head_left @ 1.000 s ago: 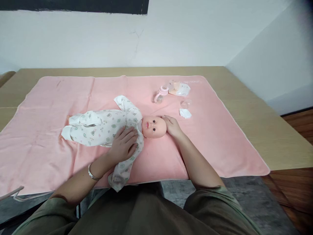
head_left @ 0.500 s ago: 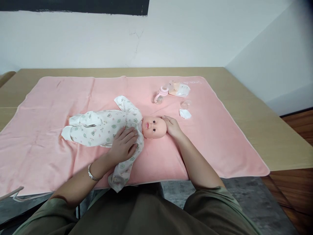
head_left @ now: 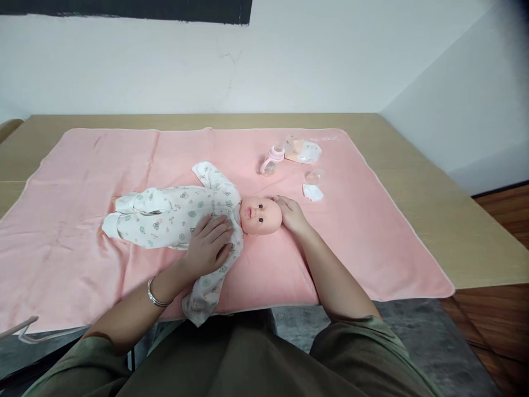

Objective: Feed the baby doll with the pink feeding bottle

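A baby doll (head_left: 194,212) in a white printed sleepsuit lies on its back on a pink blanket (head_left: 363,242), head to the right and feet to the left. My left hand (head_left: 210,242) rests flat on the doll's chest, fingers stretched out. At the top of the doll's bald head (head_left: 264,216), my right hand (head_left: 292,214) touches the crown with its fingers, which are bent and partly out of sight behind the head. One sleeve of the sleepsuit hangs over the blanket's near edge, below my left wrist.
Beyond my right hand lie a pink-handled baby bottle (head_left: 271,161), a plastic packet (head_left: 303,150), a clear cap (head_left: 315,176) and a small white wipe or pad (head_left: 313,192). The wooden table (head_left: 463,220) ends at the wall behind.
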`<move>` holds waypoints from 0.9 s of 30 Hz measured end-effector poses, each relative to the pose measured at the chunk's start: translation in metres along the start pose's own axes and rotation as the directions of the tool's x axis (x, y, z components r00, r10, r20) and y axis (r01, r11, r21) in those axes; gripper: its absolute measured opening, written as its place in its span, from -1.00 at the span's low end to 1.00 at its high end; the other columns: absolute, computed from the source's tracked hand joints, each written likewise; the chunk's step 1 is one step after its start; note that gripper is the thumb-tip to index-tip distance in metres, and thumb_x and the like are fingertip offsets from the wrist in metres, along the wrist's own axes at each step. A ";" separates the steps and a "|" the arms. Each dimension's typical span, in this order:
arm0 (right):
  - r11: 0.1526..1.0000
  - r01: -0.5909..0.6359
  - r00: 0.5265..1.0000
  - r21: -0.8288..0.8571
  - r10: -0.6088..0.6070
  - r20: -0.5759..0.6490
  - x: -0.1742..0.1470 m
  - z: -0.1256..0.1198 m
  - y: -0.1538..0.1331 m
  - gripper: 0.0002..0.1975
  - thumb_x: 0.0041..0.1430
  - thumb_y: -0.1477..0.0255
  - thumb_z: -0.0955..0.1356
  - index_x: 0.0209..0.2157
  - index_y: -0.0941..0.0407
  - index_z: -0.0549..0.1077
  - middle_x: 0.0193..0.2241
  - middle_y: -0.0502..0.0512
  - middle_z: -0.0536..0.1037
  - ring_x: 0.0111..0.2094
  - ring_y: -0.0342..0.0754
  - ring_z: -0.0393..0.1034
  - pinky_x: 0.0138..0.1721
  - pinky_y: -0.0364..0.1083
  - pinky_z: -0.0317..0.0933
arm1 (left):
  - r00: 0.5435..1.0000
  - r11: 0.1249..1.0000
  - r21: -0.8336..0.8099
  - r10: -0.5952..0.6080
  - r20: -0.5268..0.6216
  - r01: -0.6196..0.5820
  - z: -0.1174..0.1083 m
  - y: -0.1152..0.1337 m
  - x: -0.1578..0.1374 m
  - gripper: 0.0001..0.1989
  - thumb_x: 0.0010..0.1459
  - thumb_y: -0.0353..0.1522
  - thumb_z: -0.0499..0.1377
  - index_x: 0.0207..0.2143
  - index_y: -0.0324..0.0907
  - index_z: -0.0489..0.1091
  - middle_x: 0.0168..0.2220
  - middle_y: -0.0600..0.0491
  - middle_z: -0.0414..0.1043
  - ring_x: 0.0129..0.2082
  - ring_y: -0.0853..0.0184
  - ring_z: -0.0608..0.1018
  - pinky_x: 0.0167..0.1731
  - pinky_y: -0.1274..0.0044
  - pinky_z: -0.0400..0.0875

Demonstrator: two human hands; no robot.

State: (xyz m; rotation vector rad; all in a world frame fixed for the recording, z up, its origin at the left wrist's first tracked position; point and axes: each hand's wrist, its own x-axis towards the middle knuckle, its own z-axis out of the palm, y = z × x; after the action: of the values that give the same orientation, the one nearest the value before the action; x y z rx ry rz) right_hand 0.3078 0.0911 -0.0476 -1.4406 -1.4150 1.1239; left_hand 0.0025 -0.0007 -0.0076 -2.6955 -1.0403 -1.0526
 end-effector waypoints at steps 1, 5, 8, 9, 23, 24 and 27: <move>1.000 -0.001 1.000 0.002 0.001 0.000 0.000 0.000 0.000 -0.44 0.29 -0.06 0.27 -0.16 0.15 0.60 -0.15 0.12 0.65 -0.14 -0.03 0.52 -0.07 -0.09 0.35 | 1.000 1.000 -0.004 -0.002 0.001 0.002 0.000 0.000 0.000 -0.70 0.31 -0.42 0.16 0.08 -0.19 0.46 0.09 -0.09 0.61 0.23 0.08 0.55 0.38 0.14 0.19; 1.000 -0.010 1.000 0.011 0.010 0.003 0.000 0.001 -0.001 -0.42 0.28 -0.08 0.27 -0.18 0.16 0.60 -0.15 0.14 0.65 -0.16 -0.03 0.52 -0.09 -0.09 0.36 | 1.000 1.000 -0.013 -0.004 0.005 0.004 -0.001 0.000 0.000 -0.69 0.31 -0.42 0.16 0.08 -0.18 0.46 0.09 -0.09 0.61 0.24 0.08 0.54 0.38 0.13 0.20; 1.000 -0.023 1.000 0.018 0.023 0.001 -0.001 0.001 -0.003 -0.41 0.27 -0.09 0.28 -0.17 0.16 0.60 -0.15 0.14 0.65 -0.15 -0.02 0.52 -0.09 -0.09 0.36 | 1.000 1.000 -0.014 -0.004 0.014 0.004 -0.001 -0.001 -0.001 -0.70 0.31 -0.42 0.16 0.08 -0.18 0.46 0.09 -0.09 0.61 0.24 0.08 0.54 0.38 0.13 0.20; 0.999 -0.027 1.000 0.024 0.027 -0.001 -0.002 0.001 -0.004 -0.42 0.27 -0.08 0.28 -0.16 0.16 0.60 -0.14 0.14 0.65 -0.13 -0.02 0.53 -0.08 -0.09 0.36 | 1.000 1.000 -0.018 -0.005 0.017 0.005 -0.001 -0.001 -0.001 -0.70 0.31 -0.42 0.16 0.08 -0.18 0.46 0.08 -0.09 0.61 0.24 0.09 0.54 0.39 0.13 0.20; 0.999 -0.048 0.999 0.015 0.048 0.003 -0.004 0.002 -0.006 -0.37 0.27 -0.13 0.27 -0.11 0.14 0.62 -0.09 0.15 0.65 -0.08 0.02 0.54 -0.06 -0.06 0.39 | 1.000 1.000 -0.025 -0.012 -0.007 0.011 -0.001 0.000 -0.001 -0.71 0.31 -0.42 0.17 0.06 -0.17 0.47 0.07 -0.09 0.62 0.23 0.11 0.56 0.41 0.13 0.20; 0.999 -0.046 0.999 0.010 0.046 0.000 -0.004 0.002 -0.007 -0.37 0.26 -0.14 0.27 -0.11 0.14 0.62 -0.10 0.16 0.66 -0.07 0.02 0.54 -0.06 -0.06 0.39 | 1.000 1.000 -0.028 -0.014 -0.004 0.014 -0.001 0.000 -0.002 -0.70 0.31 -0.42 0.17 0.07 -0.17 0.47 0.08 -0.09 0.62 0.23 0.11 0.55 0.41 0.12 0.20; 0.999 -0.044 0.999 -0.010 0.044 -0.008 -0.004 0.002 -0.006 -0.36 0.26 -0.14 0.27 -0.12 0.15 0.62 -0.13 0.16 0.66 -0.09 0.01 0.54 -0.09 -0.07 0.39 | 1.000 0.999 -0.030 -0.016 0.007 0.017 0.000 -0.001 -0.004 -0.68 0.32 -0.41 0.16 0.10 -0.15 0.47 0.11 -0.09 0.60 0.26 0.11 0.53 0.41 0.11 0.21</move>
State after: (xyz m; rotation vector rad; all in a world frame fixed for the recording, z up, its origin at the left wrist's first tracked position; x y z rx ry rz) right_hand 0.3043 0.0875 -0.0417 -1.4880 -1.3914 1.1383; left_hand -0.0003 -0.0023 -0.0102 -2.7205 -1.0578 -1.0717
